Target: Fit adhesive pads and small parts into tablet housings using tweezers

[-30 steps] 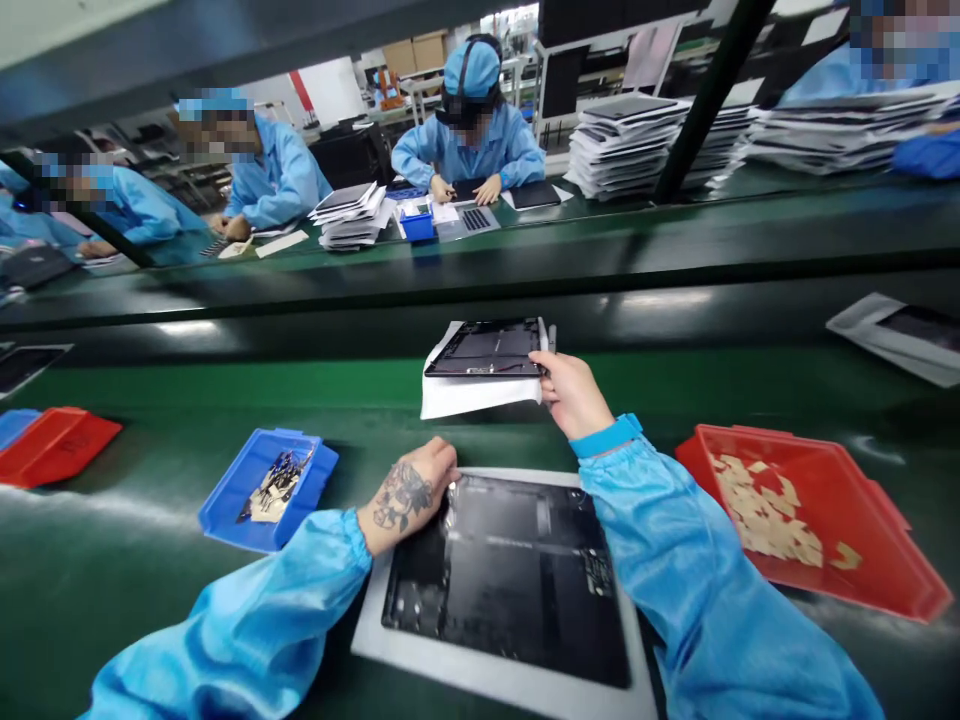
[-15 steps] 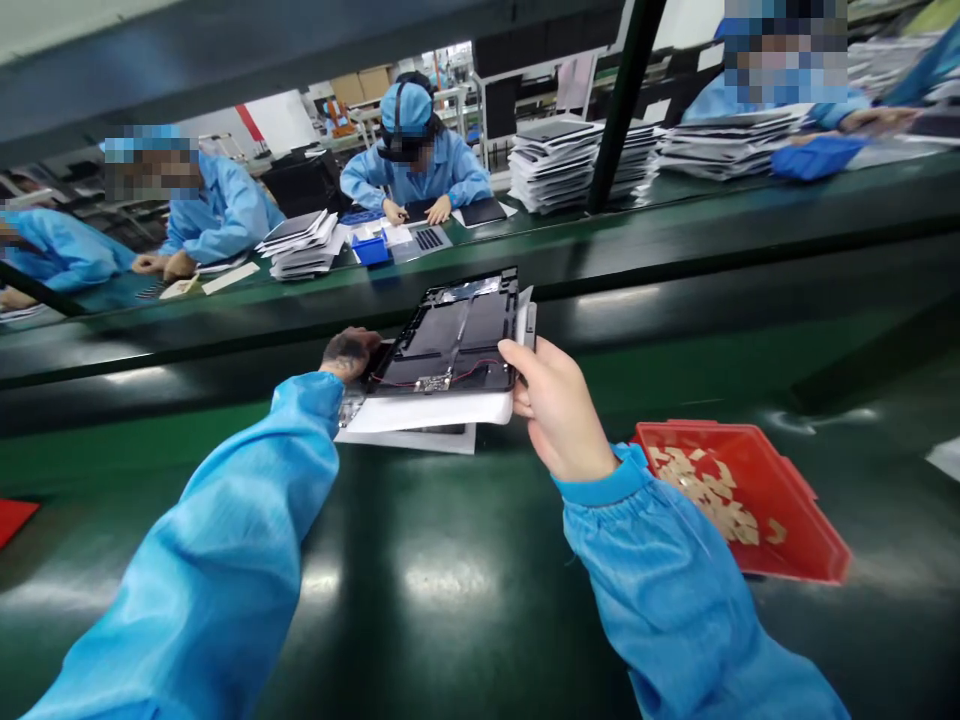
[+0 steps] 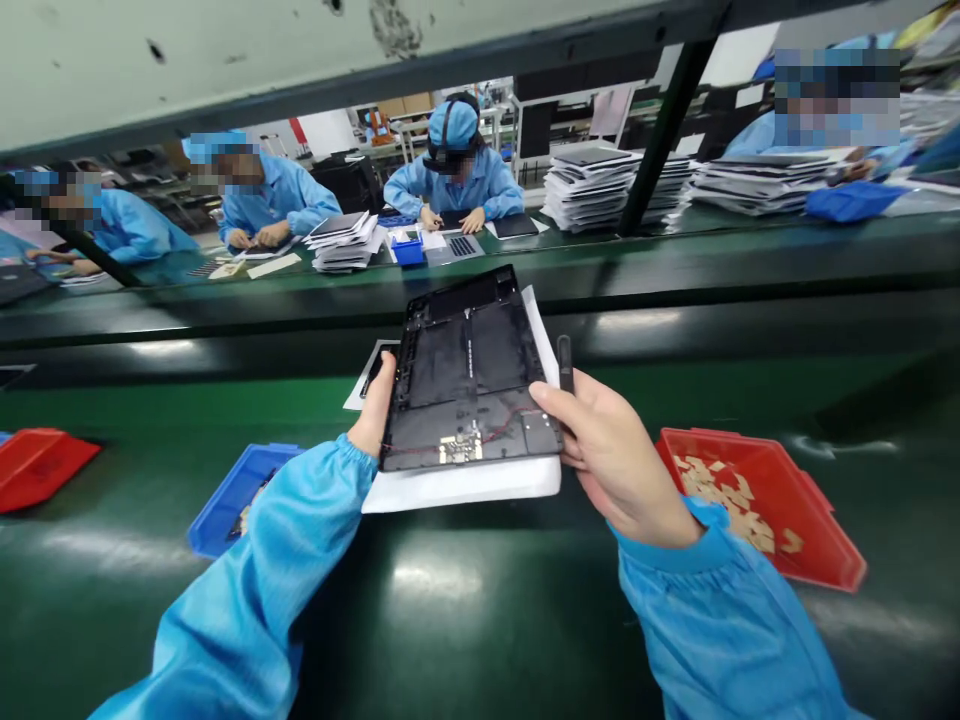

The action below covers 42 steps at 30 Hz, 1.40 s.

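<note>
Above the green counter (image 3: 450,620) | left hand (image 3: 371,412) grasps the left edge, fingers hidden; right hand (image 3: 622,455), nearer the body, pinches the right edge of a black casing (image 3: 465,375) over a white sheet (image 3: 465,486) | its long axis seemingly points away | blue bin (image 3: 214,512) left, red bin (image 3: 821,520) right, counter between

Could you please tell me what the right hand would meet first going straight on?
Most likely the black panel, since the right hand has its thumb on the panel's edge.

Left hand (image 3: 375,407) gripping, right hand (image 3: 621,455) pinching — thumb (image 3: 556,403) uppermost, forearms (image 3: 259,575) (blue-sleeved) angled inward
</note>
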Each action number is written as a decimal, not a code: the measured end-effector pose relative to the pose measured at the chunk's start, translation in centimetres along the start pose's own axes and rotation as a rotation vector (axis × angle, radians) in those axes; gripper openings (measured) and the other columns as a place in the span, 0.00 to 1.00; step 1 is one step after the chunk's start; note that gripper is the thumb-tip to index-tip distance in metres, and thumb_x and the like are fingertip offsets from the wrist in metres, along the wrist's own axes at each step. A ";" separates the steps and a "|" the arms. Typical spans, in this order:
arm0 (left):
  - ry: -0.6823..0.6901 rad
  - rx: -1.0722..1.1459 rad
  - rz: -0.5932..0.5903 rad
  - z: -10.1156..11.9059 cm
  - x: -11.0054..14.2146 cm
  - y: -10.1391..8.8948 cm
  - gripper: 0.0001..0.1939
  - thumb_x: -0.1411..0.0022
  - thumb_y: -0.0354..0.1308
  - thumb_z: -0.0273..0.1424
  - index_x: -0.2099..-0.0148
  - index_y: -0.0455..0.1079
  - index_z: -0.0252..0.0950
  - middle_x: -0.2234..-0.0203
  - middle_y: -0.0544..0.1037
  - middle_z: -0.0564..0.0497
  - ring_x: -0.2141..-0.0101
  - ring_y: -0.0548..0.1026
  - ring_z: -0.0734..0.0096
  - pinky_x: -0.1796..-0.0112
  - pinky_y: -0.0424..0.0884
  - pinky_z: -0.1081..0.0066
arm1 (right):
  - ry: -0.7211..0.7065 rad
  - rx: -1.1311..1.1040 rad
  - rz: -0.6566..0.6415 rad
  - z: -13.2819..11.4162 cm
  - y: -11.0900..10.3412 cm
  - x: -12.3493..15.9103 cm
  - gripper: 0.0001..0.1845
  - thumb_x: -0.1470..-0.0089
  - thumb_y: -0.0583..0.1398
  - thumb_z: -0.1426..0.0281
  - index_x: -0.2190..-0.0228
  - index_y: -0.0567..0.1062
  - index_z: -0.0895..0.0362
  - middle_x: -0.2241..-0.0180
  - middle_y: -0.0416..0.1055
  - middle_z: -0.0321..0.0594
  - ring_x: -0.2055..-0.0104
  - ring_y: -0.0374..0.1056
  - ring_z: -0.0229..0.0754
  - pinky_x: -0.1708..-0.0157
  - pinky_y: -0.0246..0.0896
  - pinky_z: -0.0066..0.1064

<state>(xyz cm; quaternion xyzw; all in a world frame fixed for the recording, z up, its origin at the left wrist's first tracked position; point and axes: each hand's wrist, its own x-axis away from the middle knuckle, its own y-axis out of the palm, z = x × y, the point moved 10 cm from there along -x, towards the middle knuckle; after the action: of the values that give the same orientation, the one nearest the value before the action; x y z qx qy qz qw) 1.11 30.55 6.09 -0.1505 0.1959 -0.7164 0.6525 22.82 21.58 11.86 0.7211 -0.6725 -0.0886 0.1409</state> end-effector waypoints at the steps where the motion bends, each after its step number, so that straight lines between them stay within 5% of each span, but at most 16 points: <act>1: -0.036 0.131 0.018 -0.3 1.1 -0.2 0.38 0.30 0.20 0.44 0.47 0.65 0.25 0.61 0.75 0.42 0.59 0.75 0.58 0.63 0.73 0.59 | 0.021 0.022 -0.011 0.5 -0.2 0.4 0.09 0.52 0.63 0.66 0.68 0.73 0.56 0.81 0.60 0.30 0.85 0.46 0.28 0.89 0.38 0.20; 5: -0.186 0.669 0.138 -2.4 5.8 -1.4 0.27 0.33 0.46 0.42 0.38 0.56 0.32 0.57 0.76 0.42 0.62 0.77 0.62 0.64 0.75 0.65 | 0.190 0.157 -0.105 3.8 -1.4 2.0 0.15 0.53 0.65 0.63 0.62 0.73 0.54 0.74 0.69 0.34 0.79 0.61 0.32 0.83 0.53 0.20; 10: -0.203 0.697 0.176 -5.0 14.2 -2.4 0.38 0.41 0.59 0.33 0.33 0.46 0.51 0.53 0.74 0.51 0.64 0.77 0.68 0.70 0.74 0.73 | 0.313 0.509 -0.344 6.6 -3.6 4.1 0.18 0.52 0.63 0.57 0.63 0.76 0.56 0.68 0.73 0.38 0.65 0.69 0.43 0.65 0.65 0.29; 13: -0.291 0.561 -0.067 -6.8 19.8 -0.2 0.26 0.42 0.61 0.35 0.41 0.65 0.40 0.57 0.76 0.46 0.73 0.76 0.71 0.71 0.73 0.72 | 0.301 0.814 -0.447 7.2 -5.6 4.1 0.17 0.52 0.62 0.55 0.68 0.77 0.56 0.67 0.74 0.38 0.62 0.70 0.48 0.62 0.63 0.31; 15: -0.313 0.566 -0.280 -6.8 23.1 1.7 0.21 0.40 0.58 0.38 0.45 0.70 0.36 0.64 0.78 0.44 0.71 0.76 0.68 0.67 0.74 0.70 | 0.290 1.001 -0.507 7.9 -6.7 3.6 0.18 0.50 0.60 0.54 0.71 0.77 0.57 0.71 0.74 0.36 0.66 0.69 0.46 0.67 0.62 0.29; 19: -0.064 0.487 -0.618 -2.4 27.1 4.2 0.20 0.38 0.57 0.36 0.43 0.69 0.42 0.47 0.71 0.41 0.53 0.74 0.58 0.53 0.71 0.62 | 0.201 1.416 -0.601 9.7 -7.4 1.8 0.17 0.45 0.56 0.58 0.75 0.76 0.56 0.76 0.72 0.34 0.72 0.68 0.41 0.73 0.55 0.26; 23: 0.031 0.327 -0.769 -1.0 27.8 5.4 0.17 0.38 0.57 0.36 0.47 0.72 0.42 0.51 0.75 0.45 0.55 0.75 0.61 0.52 0.71 0.65 | 0.107 1.652 -0.519 11.2 -7.3 -0.4 0.13 0.46 0.58 0.63 0.76 0.78 0.54 0.75 0.74 0.37 0.70 0.69 0.42 0.74 0.51 0.27; 24: 0.001 0.287 -0.692 -1.8 26.9 4.9 0.15 0.37 0.56 0.37 0.49 0.74 0.42 0.54 0.76 0.46 0.57 0.76 0.62 0.53 0.72 0.66 | 0.091 1.664 -0.487 11.5 -7.2 -0.8 0.13 0.45 0.57 0.63 0.74 0.78 0.54 0.73 0.74 0.38 0.68 0.70 0.43 0.73 0.51 0.28; 27: -0.109 0.045 -0.221 -5.5 23.8 1.1 0.15 0.36 0.53 0.36 0.49 0.72 0.42 0.52 0.74 0.48 0.51 0.71 0.62 0.49 0.68 0.64 | 0.021 1.714 -0.374 11.7 -7.1 -1.5 0.11 0.43 0.56 0.64 0.69 0.78 0.54 0.64 0.74 0.40 0.62 0.70 0.46 0.71 0.53 0.29; 29: -0.117 -0.086 -0.100 -6.7 23.3 0.2 0.16 0.36 0.52 0.34 0.47 0.69 0.43 0.50 0.71 0.48 0.49 0.68 0.63 0.48 0.66 0.64 | -0.017 1.732 -0.311 11.8 -7.0 -1.5 0.10 0.42 0.56 0.66 0.67 0.78 0.54 0.62 0.73 0.40 0.60 0.70 0.46 0.69 0.55 0.30; 36: 0.007 -0.233 -0.293 -4.9 24.7 3.8 0.12 0.34 0.48 0.30 0.54 0.72 0.42 0.60 0.72 0.49 0.58 0.71 0.68 0.56 0.68 0.69 | -0.118 1.698 -0.258 12.5 -6.0 -0.5 0.12 0.38 0.52 0.66 0.63 0.75 0.54 0.60 0.72 0.38 0.60 0.71 0.42 0.66 0.59 0.29; 42: 0.029 -0.224 -0.344 -4.0 25.1 3.5 0.10 0.35 0.50 0.28 0.60 0.74 0.39 0.65 0.72 0.51 0.62 0.71 0.71 0.60 0.66 0.72 | -0.161 1.655 -0.294 13.1 -6.3 0.1 0.14 0.38 0.51 0.62 0.66 0.74 0.53 0.64 0.71 0.36 0.63 0.71 0.43 0.67 0.61 0.32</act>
<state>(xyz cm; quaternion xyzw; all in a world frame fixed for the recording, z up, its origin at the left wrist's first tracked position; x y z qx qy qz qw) -0.30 5.71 -0.14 -0.2431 0.2549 -0.7932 0.4968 24.59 20.71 -2.56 0.6634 -0.4279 0.3643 -0.4941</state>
